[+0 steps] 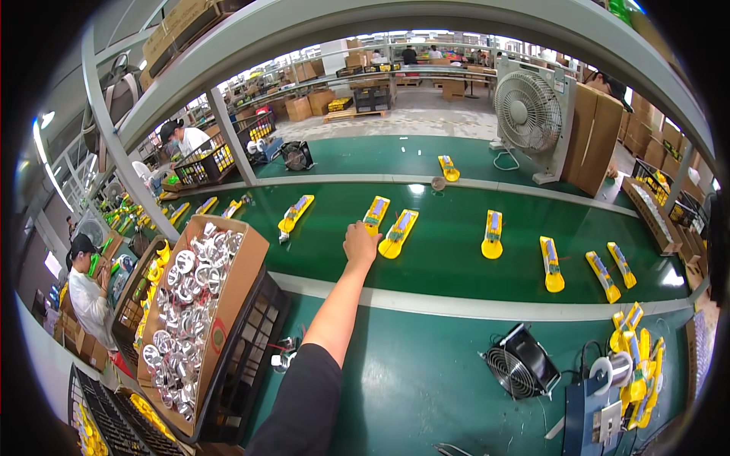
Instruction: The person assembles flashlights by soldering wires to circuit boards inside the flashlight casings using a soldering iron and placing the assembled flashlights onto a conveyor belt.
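Observation:
My left hand (361,245) reaches forward over the green conveyor belt (433,220), its fingers curled closed at the lower end of a yellow plastic housing (376,210). That housing carries a green circuit board and a pale violet cell; my hand hides its rounded end. Just right of my fingers lies a similar yellow housing (398,234). Farther left on the belt rests another housing (296,213) with a silver piece at its lower end. Several more are spaced out to the right, among them one housing (492,234) lying lengthwise. My right hand is out of view.
A carton of silver reflector cups (185,304) sits on a black crate (255,342) at left. Near right stand a small black fan (521,363), a solder spool (612,370) and piled yellow housings (646,372). A large fan (525,102) stands behind the belt. Co-workers sit at left.

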A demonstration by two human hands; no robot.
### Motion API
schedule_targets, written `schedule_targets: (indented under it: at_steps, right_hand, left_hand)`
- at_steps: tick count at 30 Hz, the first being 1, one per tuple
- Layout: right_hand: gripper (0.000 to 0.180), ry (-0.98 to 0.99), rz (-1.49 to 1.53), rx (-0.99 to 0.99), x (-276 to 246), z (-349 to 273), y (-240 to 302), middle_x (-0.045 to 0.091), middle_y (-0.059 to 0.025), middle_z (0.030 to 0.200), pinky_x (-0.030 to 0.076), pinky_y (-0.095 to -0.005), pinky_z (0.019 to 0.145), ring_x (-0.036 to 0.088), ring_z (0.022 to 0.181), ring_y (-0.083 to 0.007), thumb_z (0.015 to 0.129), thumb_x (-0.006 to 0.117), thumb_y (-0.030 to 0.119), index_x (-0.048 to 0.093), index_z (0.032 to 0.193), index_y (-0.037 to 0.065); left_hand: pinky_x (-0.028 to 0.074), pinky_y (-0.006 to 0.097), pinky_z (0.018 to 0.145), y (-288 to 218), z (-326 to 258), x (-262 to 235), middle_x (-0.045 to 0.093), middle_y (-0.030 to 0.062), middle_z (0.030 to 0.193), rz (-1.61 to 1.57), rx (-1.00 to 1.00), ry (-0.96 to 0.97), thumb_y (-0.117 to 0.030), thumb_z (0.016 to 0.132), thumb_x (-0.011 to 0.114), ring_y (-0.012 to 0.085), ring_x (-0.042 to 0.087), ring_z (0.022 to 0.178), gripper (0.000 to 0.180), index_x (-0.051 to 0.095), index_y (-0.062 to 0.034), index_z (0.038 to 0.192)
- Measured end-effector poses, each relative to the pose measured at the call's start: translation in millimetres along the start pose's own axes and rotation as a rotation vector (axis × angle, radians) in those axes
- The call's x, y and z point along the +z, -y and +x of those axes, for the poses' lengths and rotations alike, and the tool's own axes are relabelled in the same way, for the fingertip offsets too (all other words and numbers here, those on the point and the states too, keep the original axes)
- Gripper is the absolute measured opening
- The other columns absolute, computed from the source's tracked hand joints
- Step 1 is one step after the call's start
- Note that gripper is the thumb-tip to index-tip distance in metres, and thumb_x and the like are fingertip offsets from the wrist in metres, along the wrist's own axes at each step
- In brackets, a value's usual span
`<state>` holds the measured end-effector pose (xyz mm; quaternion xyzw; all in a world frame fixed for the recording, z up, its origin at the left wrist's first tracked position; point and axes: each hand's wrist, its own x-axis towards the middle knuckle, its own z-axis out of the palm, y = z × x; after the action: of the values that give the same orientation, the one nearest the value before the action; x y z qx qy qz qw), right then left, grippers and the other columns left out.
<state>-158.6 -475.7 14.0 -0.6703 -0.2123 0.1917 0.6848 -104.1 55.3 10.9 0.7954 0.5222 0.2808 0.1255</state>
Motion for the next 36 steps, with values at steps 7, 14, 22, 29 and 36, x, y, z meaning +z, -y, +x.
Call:
schedule_targets:
  at_steps: [7,14,22,29,36]
  right_hand:
    - [0.02,-0.093,0.064,0.069,7,2,6,0.055,-0.006,0.059,0.036,-0.0206,0.042,0.045,0.047,-0.0073,0.081,0.055,0.019,0.051,0.087,0.0]
    - [0.021,-0.15,0.038,-0.044,-3,-21,8,0.056,-0.0085,0.065,0.036,-0.0205,0.042,0.044,0.046,-0.0078,0.082,0.054,0.018,0.049,0.087,-0.002]
    - [0.018,-0.342,0.104,-0.108,-7,-50,3,0.051,-0.0107,0.061,0.035,-0.0221,0.038,0.043,0.043,-0.0119,0.074,0.05,0.015,0.046,0.081,-0.002]
    - [0.018,-0.289,0.259,-0.171,8,-77,18,0.053,-0.0093,0.073,0.037,-0.0188,0.042,0.046,0.053,-0.0116,0.073,0.056,0.014,0.046,0.083,0.003]
    - [0.021,-0.148,0.198,-0.171,4,-90,10,0.056,-0.0112,0.082,0.042,-0.0184,0.044,0.051,0.057,-0.0118,0.079,0.054,0.016,0.045,0.091,0.003]
  left_hand:
    - [0.043,0.042,0.065,-3,-22,10,0.057,0.0141,0.077,0.086,0.184,-0.123,-0.023,0.079,0.052,0.0322,0.055,0.077,0.021,0.054,-0.0025,0.078]
    - [0.046,0.045,0.067,-15,-55,-21,0.059,0.0203,0.081,-0.051,0.086,0.126,-0.015,0.08,0.048,0.0366,0.057,0.077,0.017,0.053,0.0008,0.079]
    - [0.043,0.048,0.057,20,-275,-134,0.054,0.0241,0.066,-0.292,0.213,0.096,-0.011,0.082,0.046,0.0413,0.054,0.065,0.014,0.046,0.0014,0.077]
    - [0.043,0.043,0.053,60,-406,-230,0.053,0.0181,0.061,-0.307,0.034,0.299,-0.019,0.082,0.051,0.0359,0.054,0.061,0.018,0.049,-0.001,0.081]
    - [0.043,0.037,0.057,84,-284,-217,0.055,0.0159,0.066,-0.278,0.076,-0.132,-0.022,0.078,0.057,0.0291,0.054,0.062,0.026,0.056,0.0026,0.071]
